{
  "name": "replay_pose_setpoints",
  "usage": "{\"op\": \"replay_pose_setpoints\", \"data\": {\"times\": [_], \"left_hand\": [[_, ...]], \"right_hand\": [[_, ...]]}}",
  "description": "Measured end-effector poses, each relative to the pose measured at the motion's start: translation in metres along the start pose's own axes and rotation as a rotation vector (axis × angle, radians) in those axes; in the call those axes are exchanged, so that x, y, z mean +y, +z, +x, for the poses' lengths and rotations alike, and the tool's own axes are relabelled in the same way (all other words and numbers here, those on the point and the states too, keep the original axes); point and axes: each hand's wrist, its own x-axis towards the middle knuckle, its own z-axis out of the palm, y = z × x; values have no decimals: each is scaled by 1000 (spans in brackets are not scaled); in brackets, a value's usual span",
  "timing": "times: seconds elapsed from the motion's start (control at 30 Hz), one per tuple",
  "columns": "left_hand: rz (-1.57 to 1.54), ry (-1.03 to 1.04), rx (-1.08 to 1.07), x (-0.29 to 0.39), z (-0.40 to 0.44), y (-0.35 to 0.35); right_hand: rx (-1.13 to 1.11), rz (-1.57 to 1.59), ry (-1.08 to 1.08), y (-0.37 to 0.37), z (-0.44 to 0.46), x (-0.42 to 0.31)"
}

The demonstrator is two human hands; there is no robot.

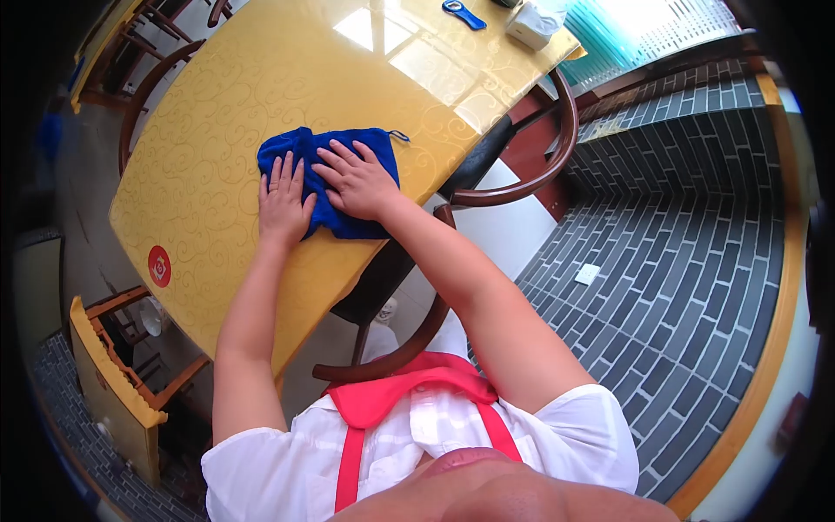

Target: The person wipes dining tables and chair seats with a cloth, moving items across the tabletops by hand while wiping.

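A blue cleaning cloth (372,150) with a small hanging loop lies spread on a table with a yellow patterned cover (200,139). My left hand (285,202) rests flat on the cloth's left part, fingers stretched out and pointing away from me. On its right part lies my right hand (355,180), palm down with fingers apart. Both hands press on the cloth without gripping it. Some of the cloth is hidden beneath them, and its near edge reaches close to the table's edge.
A tissue box (532,26) and a blue bottle opener (464,14) sit at the table's far end. A red round sticker (159,266) is at the left corner. Wooden chairs (564,143) stand around the table; a grey brick wall (670,261) rises on the right.
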Motion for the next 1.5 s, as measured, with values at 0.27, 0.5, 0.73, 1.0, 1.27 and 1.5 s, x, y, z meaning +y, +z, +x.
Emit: {"op": "replay_pose_setpoints", "data": {"times": [0.27,0.5,0.73,1.0,1.27,1.5], "left_hand": [[36,-175,14,11,-2,1],[50,-256,37,11,0,6],[74,-356,40,14,-2,15],[48,-391,-12,87,44,8],[-47,-360,-66,186,164,18],[-828,-505,362,281,250,38]], "right_hand": [[-98,138,-264,-2,12,30],[-32,265,-366,-7,13,35],[-65,329,-398,-4,19,44],[-189,323,-490,-42,25,120],[-115,455,-160,-89,8,210],[48,1788,326,-83,8,271]]}}
